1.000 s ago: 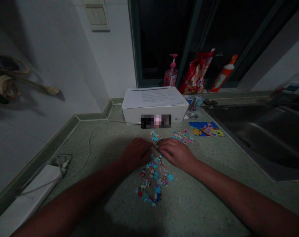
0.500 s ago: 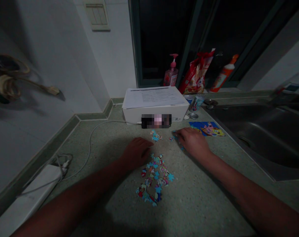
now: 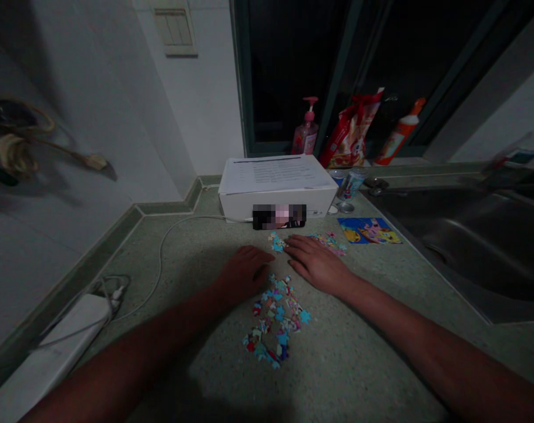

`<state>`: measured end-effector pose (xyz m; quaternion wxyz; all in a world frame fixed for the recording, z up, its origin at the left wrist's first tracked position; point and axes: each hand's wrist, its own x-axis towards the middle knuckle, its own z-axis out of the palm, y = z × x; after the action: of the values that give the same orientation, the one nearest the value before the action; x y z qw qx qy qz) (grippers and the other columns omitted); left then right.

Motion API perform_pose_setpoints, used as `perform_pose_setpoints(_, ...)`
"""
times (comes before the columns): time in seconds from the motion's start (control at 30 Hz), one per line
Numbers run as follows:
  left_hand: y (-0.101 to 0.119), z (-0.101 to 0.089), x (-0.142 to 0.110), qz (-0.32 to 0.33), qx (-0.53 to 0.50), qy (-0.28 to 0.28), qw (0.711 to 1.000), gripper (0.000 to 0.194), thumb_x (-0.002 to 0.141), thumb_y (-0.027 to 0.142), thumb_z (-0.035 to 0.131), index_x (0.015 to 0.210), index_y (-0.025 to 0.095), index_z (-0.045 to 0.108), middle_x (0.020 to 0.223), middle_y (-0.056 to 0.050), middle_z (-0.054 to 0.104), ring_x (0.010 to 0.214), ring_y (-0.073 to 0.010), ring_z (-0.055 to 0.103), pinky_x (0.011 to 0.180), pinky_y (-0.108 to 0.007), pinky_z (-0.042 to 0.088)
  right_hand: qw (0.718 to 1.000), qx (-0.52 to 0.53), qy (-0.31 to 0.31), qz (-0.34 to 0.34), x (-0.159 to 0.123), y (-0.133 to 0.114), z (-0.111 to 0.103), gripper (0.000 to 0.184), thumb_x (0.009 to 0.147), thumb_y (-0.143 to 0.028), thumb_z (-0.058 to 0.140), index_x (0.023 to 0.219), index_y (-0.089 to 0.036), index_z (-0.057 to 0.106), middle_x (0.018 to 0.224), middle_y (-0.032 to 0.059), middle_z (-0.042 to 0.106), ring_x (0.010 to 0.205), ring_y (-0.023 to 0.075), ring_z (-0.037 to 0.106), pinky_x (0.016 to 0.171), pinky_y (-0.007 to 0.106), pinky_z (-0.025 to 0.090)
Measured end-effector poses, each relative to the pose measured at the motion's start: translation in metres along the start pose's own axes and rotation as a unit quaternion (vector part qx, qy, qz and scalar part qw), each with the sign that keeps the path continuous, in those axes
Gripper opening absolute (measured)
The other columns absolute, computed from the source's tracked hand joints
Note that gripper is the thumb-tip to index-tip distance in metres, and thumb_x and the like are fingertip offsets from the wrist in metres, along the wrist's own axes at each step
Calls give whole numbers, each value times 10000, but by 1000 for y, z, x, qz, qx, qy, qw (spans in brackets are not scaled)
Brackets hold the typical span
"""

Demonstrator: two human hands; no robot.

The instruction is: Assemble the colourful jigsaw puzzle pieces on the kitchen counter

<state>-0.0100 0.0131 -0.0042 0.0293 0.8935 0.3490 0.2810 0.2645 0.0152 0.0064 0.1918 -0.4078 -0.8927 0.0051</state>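
Note:
Both my hands rest on a speckled green countertop (image 3: 363,364) among small colourful jigsaw pieces. My left hand (image 3: 242,272) lies palm down with its fingers curled, at the top of the main heap of loose pieces (image 3: 276,320). My right hand (image 3: 314,263) lies flat with fingers stretched toward a tiny cluster of pieces (image 3: 276,241). Another small group of pieces (image 3: 332,241) lies just beyond the right hand. Whether either hand holds a piece is hidden.
A white box (image 3: 275,187) with a printed sheet stands at the back, a phone (image 3: 279,216) leaning on it. A cartoon picture card (image 3: 369,230) lies right, beside a steel sink (image 3: 469,235). Bottles and a red bag (image 3: 350,135) line the sill. A power strip (image 3: 68,329) lies left.
My right hand went right to the far group of pieces, then came back left and now lies near the small cluster. The left hand has barely moved.

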Motion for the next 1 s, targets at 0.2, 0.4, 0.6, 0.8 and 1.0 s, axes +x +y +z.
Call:
perform_pose_setpoints(0.2,1,0,1,1,-11,-2,1000,285,988,111,633,1196,269,747,1088,-57,815,1037,-258,757,989,-474,637,1000,22,7,13,-1,1,3,301,1092,-255,536,1237,-253,800,1258,113,808,1259,327,721,1128,551,546)
perform_pose_setpoints(0.4,4,-4,1,-10,-14,-17,1000,283,1001,106,624,1209,259,741,1123,-61,815,1076,-257,752,1013,-495,634,996,44,32,75,1,0,1,266,1044,-198,596,1229,-253,779,1224,104,814,1163,315,747,1064,523,583)
perform_pose_setpoints(0.6,7,-8,3,-16,-23,-31,999,329,994,100,606,1214,288,764,1129,-59,818,1078,-266,752,1005,-514,633,992,65,25,101,3,-4,1,278,1005,-110,621,1205,-218,780,1179,99,821,1142,295,746,1052,496,588)
perform_pose_setpoints(0.8,5,-5,2,-18,-20,-33,999,304,1000,132,594,1215,275,755,1126,-55,810,1087,-269,746,1009,-506,625,994,60,16,94,3,-5,-2,299,982,-106,618,1208,-206,786,1161,109,815,1135,300,741,1049,485,584)
perform_pose_setpoints(1.0,7,-9,3,-17,-15,-47,999,348,1011,112,583,1213,329,764,1129,-47,817,1052,-258,737,1000,-498,626,993,79,21,81,0,-6,3,369,946,-116,604,1238,-265,774,1144,97,803,1131,295,736,1033,476,580)
